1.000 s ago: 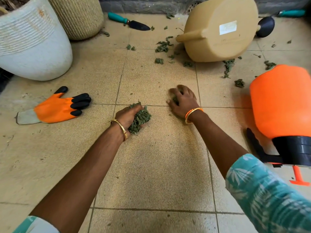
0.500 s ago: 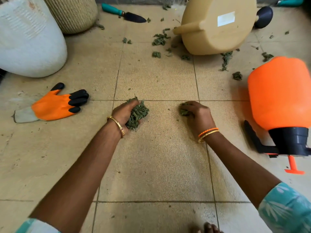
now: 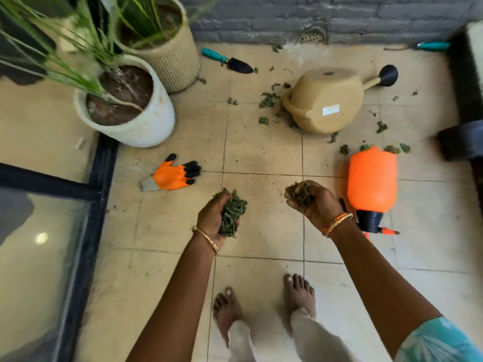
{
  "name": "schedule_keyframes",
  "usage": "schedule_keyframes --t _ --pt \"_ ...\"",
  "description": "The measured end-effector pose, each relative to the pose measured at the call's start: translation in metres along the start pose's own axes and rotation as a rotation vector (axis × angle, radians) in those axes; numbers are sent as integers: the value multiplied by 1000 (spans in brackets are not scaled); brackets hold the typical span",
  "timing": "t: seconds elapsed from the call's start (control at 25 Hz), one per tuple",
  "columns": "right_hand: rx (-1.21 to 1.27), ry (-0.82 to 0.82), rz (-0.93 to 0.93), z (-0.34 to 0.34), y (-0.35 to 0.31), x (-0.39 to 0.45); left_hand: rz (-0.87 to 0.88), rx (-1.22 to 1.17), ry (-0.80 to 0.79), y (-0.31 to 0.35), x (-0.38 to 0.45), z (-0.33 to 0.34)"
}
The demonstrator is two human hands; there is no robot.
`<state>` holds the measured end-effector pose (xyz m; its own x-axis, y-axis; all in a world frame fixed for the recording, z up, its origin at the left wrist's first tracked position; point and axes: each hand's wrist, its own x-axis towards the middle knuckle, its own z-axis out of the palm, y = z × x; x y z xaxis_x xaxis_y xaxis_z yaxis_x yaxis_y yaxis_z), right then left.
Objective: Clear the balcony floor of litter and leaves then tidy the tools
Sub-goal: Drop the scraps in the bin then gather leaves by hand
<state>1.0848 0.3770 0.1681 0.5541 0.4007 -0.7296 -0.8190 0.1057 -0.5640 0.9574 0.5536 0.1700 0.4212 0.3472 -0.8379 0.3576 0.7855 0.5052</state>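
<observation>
You've stood up since the scoop; left hand point(image 3: 213, 218) cupped round a wad of leaves point(image 3: 231, 214), right hand point(image 3: 313, 202) cupping a smaller clump; scraps still by the watering can point(image 3: 324, 100); tools untouched; bin next.

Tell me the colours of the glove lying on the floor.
Orange palm, black fingertips, grey cuff: the glove shows best in the head view, the only one.

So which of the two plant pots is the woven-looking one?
The beige woven pot, farther back against the grey wall. The white pot in front of it has a smoother, painted-looking side.
</observation>
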Motion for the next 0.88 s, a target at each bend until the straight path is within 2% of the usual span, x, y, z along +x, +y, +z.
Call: schedule_keyframes --t 0.2,0.36,0.56,0.72,0.88 --pt "-274 21 -5 64 -55 -125 -1 -21 120 24 -146 35" --pt "-492 -125 -11 95 -73 -189 25 -102 217 26 -228 44" --pt "-477 -291 180 103 -47 -219 44 -304 240 -9 -278 6" --pt "-714 -328 195 127 1 -245 94 -459 390 -44 -315 -48" --pt "-900 -460 254 147 65 -288 136 -604 486 -93 -362 -115"
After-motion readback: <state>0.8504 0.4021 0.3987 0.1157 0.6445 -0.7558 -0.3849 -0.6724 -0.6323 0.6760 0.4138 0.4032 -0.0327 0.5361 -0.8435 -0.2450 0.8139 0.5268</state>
